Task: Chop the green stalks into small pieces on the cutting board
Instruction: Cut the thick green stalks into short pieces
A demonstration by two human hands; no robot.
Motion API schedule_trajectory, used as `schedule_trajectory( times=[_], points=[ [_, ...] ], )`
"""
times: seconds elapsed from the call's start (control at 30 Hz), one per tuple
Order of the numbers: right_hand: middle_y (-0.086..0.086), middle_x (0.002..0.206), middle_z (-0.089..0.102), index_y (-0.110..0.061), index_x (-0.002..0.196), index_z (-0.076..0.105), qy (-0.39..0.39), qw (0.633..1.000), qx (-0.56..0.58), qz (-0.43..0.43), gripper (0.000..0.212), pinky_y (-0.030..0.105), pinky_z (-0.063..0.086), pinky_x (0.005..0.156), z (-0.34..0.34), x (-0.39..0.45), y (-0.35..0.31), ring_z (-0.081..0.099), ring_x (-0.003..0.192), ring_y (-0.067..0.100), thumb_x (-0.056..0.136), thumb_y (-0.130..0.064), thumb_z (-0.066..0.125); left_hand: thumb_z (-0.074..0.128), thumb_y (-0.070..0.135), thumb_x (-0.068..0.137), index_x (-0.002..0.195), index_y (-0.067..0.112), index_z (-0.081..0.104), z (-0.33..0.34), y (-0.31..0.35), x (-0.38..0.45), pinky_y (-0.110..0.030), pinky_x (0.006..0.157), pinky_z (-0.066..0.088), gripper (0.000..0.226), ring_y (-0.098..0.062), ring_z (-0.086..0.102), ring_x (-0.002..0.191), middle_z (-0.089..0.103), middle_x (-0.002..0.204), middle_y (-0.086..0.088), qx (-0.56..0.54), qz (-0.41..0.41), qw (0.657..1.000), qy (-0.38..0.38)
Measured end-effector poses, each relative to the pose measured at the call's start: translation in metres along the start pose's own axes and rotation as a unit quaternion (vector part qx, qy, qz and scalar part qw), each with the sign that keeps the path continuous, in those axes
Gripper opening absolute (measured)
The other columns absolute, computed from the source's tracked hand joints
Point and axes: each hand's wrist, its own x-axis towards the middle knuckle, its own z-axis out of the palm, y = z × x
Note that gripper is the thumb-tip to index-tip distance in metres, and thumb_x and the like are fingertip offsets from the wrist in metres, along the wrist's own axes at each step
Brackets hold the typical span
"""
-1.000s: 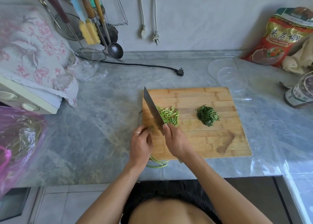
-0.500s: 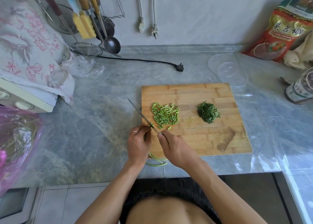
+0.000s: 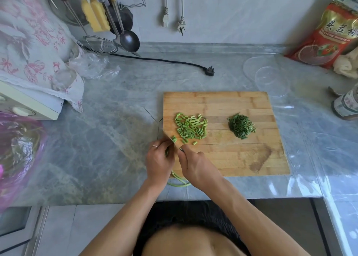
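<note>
A wooden cutting board (image 3: 232, 159) lies on the marble counter. On it sit a pile of light green chopped stalk pieces (image 3: 190, 128) and a smaller heap of dark green chopped leaves (image 3: 241, 126). My left hand (image 3: 157, 161) holds a bundle of green stalks (image 3: 178, 180) at the board's left edge, their cut ends (image 3: 173, 139) showing by my fingertips. My right hand (image 3: 195, 166) grips the handle of a cleaver (image 3: 155, 120), whose blade is motion-blurred and reaches up and left past the board's edge.
A black plug and cord (image 3: 210, 70) lie behind the board. Clear plastic containers (image 3: 271, 81) stand at the back right, near a red food bag (image 3: 329, 33) and a jar (image 3: 346, 104). A skimmer (image 3: 97, 46), ladle and a cloth-covered appliance (image 3: 29, 62) fill the left.
The cleaver stood upright against the light green pile, then swung down and left to the stalk ends. The pile spread wider. Both hands stayed at the board's left corner.
</note>
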Motion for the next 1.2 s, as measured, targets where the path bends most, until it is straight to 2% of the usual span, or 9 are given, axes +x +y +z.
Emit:
schedule_trajectory(
  times=[0.07,0.17,0.27,0.33,0.53,0.67,0.77,1.0,1.2],
  points=[
    [0.007,0.066,0.049,-0.019,0.095,0.044,-0.011,1.000,0.003,0.000,0.058,0.032,0.023,0.047,0.005,0.006,-0.001,0.029,0.040,0.019,0.090,-0.062,0.006,0.074,0.001,0.077,0.088,0.009,0.078,0.000,-0.001,0.000,-0.014,0.071,0.040,0.014,-0.020,0.064,0.084,0.073,0.090,-0.003,-0.005,-0.002,1.000,-0.006],
    [0.002,0.066,0.044,-0.019,0.094,0.043,-0.006,0.999,0.025,0.025,0.053,0.032,0.027,0.053,0.005,0.011,-0.003,0.029,0.043,0.014,0.092,-0.059,0.008,0.078,-0.001,0.075,0.086,0.009,0.077,0.000,0.000,0.001,-0.017,0.069,0.043,0.015,-0.020,0.065,0.081,0.072,0.087,-0.002,-0.006,-0.002,1.000,-0.010],
    [-0.002,0.071,0.049,-0.021,0.095,0.043,0.007,0.996,0.065,0.064,0.034,0.032,0.035,0.060,0.000,0.011,-0.006,0.053,0.062,0.022,0.101,-0.047,0.022,0.077,-0.002,0.078,0.085,0.008,0.077,0.002,-0.002,0.002,-0.021,0.069,0.046,0.012,-0.020,0.065,0.077,0.071,0.083,-0.003,-0.007,0.004,1.000,0.007],
    [-0.002,0.076,0.052,-0.017,0.101,0.047,0.002,0.995,0.063,0.074,0.033,0.032,0.038,0.066,0.001,0.005,-0.009,0.056,0.072,0.027,0.102,-0.043,0.026,0.076,0.000,0.080,0.088,0.009,0.077,0.002,-0.001,-0.001,-0.025,0.072,0.049,0.012,-0.020,0.065,0.081,0.072,0.086,-0.002,-0.010,-0.001,1.000,0.008],
    [-0.007,0.055,0.045,-0.029,0.076,0.038,0.043,0.988,0.130,0.069,0.029,0.032,0.027,0.051,0.001,0.000,-0.009,0.039,0.045,0.013,0.103,-0.036,0.035,0.075,0.002,0.082,0.092,0.011,0.077,0.000,-0.004,-0.001,-0.028,0.073,0.050,0.014,-0.021,0.065,0.082,0.071,0.089,-0.002,0.003,0.013,1.000,-0.005],
    [0.009,0.069,0.058,-0.019,0.083,0.042,0.045,0.987,0.133,0.078,0.029,0.035,0.033,0.058,0.003,0.026,-0.019,0.056,0.067,0.037,0.103,-0.039,0.033,0.070,0.008,0.087,0.096,0.012,0.077,-0.002,-0.004,-0.002,-0.033,0.073,0.052,0.012,-0.023,0.064,0.085,0.072,0.092,-0.003,0.022,0.030,0.999,-0.015],
    [0.011,0.076,0.058,-0.017,0.084,0.044,0.051,0.984,0.144,0.087,0.030,0.033,0.031,0.062,-0.003,0.041,-0.018,0.057,0.080,0.041,0.104,-0.036,0.032,0.065,0.009,0.087,0.101,0.009,0.076,-0.005,-0.003,-0.002,-0.027,0.078,0.050,0.018,-0.023,0.063,0.088,0.072,0.094,-0.006,0.037,0.054,0.997,-0.028],
    [-0.002,0.062,0.046,-0.010,0.078,0.045,0.040,0.988,0.143,0.041,0.038,0.038,0.035,0.059,-0.028,0.025,-0.008,0.042,0.058,0.019,0.104,-0.035,0.033,0.072,-0.005,0.082,0.102,0.004,0.076,-0.007,-0.006,-0.004,-0.025,0.083,0.052,0.023,-0.021,0.068,0.090,0.073,0.100,-0.008,0.016,0.089,0.996,-0.017],
    [0.009,0.058,0.046,-0.018,0.073,0.040,0.039,0.994,0.101,0.006,0.037,0.048,0.036,0.055,-0.021,-0.003,0.000,0.042,0.055,0.031,0.103,-0.039,0.035,0.076,-0.004,0.080,0.100,0.003,0.077,-0.004,-0.007,-0.005,-0.018,0.083,0.049,0.021,-0.019,0.069,0.090,0.074,0.101,-0.008,0.002,0.094,0.996,0.000]
  ],
)
